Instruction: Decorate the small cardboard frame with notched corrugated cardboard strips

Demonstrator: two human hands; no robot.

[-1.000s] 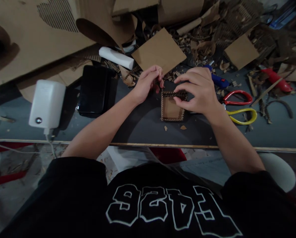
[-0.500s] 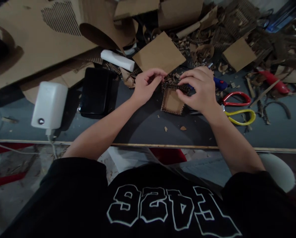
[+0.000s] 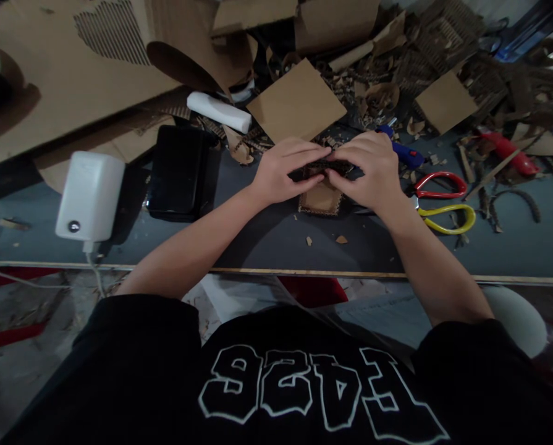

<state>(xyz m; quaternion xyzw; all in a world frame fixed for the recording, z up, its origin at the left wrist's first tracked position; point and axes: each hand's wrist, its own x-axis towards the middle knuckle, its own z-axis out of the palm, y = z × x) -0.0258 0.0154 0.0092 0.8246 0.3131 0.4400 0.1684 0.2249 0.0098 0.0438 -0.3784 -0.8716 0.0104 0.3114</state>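
A small square cardboard piece with toothed edges point(image 3: 321, 200) lies on the dark grey table point(image 3: 267, 235). My left hand point(image 3: 283, 170) and my right hand point(image 3: 366, 170) meet over its far edge. Both pinch a thin dark cardboard strip point(image 3: 325, 167) that stands along that edge, thumbs below and fingers on top. Most of the strip and the far half of the square are hidden under my fingers.
Red and yellow handled scissors point(image 3: 443, 201) lie right of my right hand, a blue tool point(image 3: 406, 151) behind it. A black box point(image 3: 178, 170) and a white adapter point(image 3: 88, 194) sit left. Cardboard sheets point(image 3: 297, 102) and scraps crowd the back.
My left hand has moved right and closed onto the strip beside my right hand. Both hands now cover the far edge of the square piece, which has been drawn slightly nearer.
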